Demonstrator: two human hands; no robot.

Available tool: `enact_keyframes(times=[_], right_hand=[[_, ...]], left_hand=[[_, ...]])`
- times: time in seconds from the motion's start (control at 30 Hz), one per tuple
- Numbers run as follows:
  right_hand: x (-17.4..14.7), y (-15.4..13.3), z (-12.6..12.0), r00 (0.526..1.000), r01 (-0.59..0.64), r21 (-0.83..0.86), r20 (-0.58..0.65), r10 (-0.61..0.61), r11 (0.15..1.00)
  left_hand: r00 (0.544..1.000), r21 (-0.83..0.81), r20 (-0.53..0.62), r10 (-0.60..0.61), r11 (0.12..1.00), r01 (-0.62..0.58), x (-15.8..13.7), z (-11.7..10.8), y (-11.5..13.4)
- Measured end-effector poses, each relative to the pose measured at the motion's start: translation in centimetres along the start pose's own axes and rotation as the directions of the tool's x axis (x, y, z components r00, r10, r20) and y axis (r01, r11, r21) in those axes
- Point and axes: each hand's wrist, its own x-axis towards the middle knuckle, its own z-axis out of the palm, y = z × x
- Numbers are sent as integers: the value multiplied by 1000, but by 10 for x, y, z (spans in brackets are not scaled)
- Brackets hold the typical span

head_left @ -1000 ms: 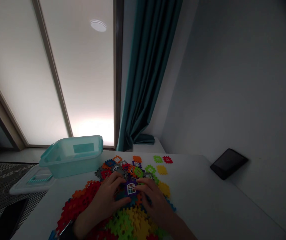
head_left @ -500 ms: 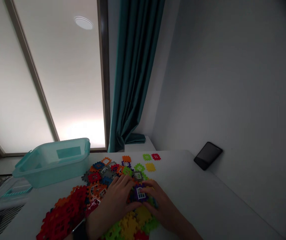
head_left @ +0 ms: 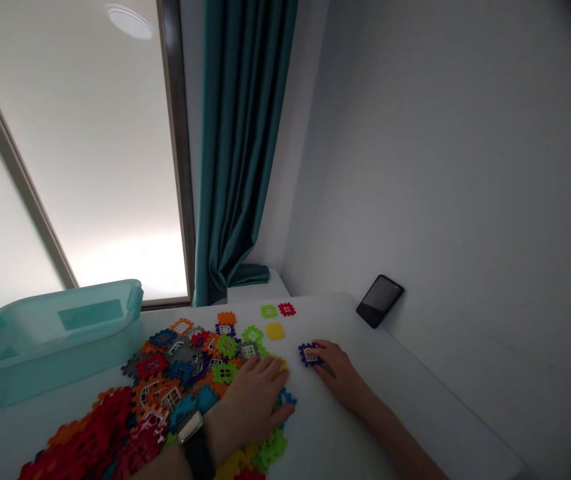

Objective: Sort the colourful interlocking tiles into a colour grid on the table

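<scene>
"Pieces closest to us: what do we see, taking our left hand as the clock's centre and twelve as straight away from us?"

"We have bright green pieces [head_left: 271, 452] at six and a red stack [head_left: 90, 437] between eight and nine. Our watch [head_left: 192, 430] sits at eight, on the wrist."

"And how do we hold that left hand [head_left: 258, 400]?"

"We have it palm down on the pile [head_left: 180, 373], loosely spread, thumb well apart, fingertips by a yellow piece [head_left: 282, 363]."

"Our other one?"

"We find the right hand [head_left: 341, 379] between two and three, over the white table [head_left: 325, 433]. Its fingers and thumb pinch a purple piece [head_left: 305, 355] with a white window. That piece is at two, beside the pile; we cannot tell whether it lies flat or just above the surface."

"Farther out?"

"We see orange pieces [head_left: 151, 393] at nine, a teal box [head_left: 65, 368] between nine and ten, and a loose yellow square [head_left: 275, 331] just past twelve. Behind that square, a small green piece [head_left: 268, 311] and a small red piece [head_left: 286, 309] lie side by side."

"Beyond those?"

"At two, we notice a dark device [head_left: 380, 301] near the wall [head_left: 440, 200]. Farthest from us are a teal curtain [head_left: 240, 167] close to twelve and pale panels [head_left: 100, 167] between ten and eleven."
</scene>
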Motion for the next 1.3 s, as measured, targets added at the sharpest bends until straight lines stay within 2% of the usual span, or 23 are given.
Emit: enact_keyframes(times=[0.17, 0.43, 0.77, 1.3], right_hand=[[4, -1, 6, 999, -45, -42, 10, 45, 998], [-2, -19, 14, 995, -59, -156, 70, 71, 986], [3, -25, 18, 998, -41, -202, 48, 52, 978], [2, -25, 16, 999, -29, -193, 28, 35, 981]], left_hand=[[999, -14, 41, 13, 1000, -12, 8, 7, 0], [995, -42, 97, 18, 999, -13, 14, 6, 3], [997, 7, 72, 29, 1000, -30, 18, 14, 1], [999, -9, 44, 17, 1000, -17, 16, 6, 4]])
